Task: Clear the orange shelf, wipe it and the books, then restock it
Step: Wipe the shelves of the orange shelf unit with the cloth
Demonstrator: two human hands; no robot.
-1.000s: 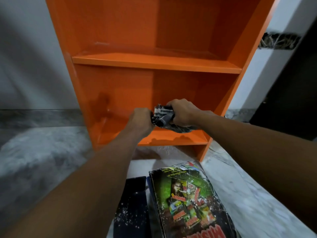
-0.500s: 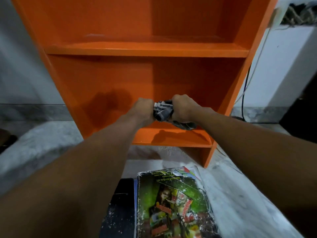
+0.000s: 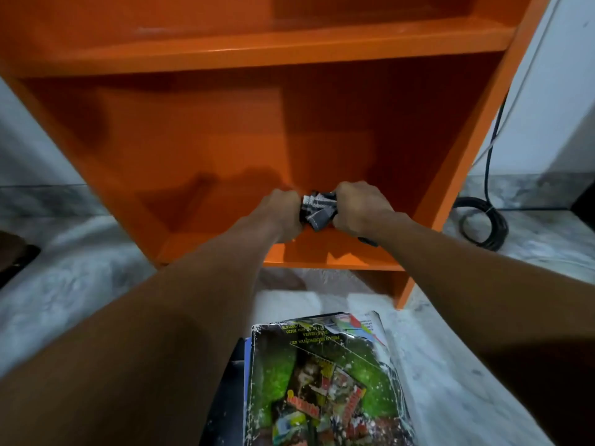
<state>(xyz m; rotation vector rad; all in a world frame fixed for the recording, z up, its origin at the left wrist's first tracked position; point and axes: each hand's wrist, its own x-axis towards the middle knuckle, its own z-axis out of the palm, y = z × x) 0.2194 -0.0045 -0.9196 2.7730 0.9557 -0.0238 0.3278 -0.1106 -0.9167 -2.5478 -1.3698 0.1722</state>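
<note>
Head view first: compared with half a second ago, my camera sits closer and lower to the orange shelf point(image 3: 225, 149), so its lower compartment fills most of the picture and the upper board now runs near the top edge. Both hands have stayed together on the cloth but now sit lower, just above the bottom board, where before they hovered higher against the back panel. A coiled black cable point(image 3: 483, 225) on the floor at the right of the shelf has come into view.

My left hand point(image 3: 283, 217) is curled into a fist around the left end of the grey-and-white cloth point(image 3: 317, 209); my right hand point(image 3: 362, 209) is closed the same way on its right end, the cloth bunched between them. A dark scrap of it hangs out below the right wrist.

The lower compartment is bare, with open room to the left of my hands as far as the left wall, and less room to the right wall. The front lip of the bottom board lies just below my forearms.

On the marble floor point(image 3: 80, 284) in front of the shelf lies the pile of books point(image 3: 325, 378), a green-covered one on top, a dark one beside it at the left, between my two forearms.
</note>
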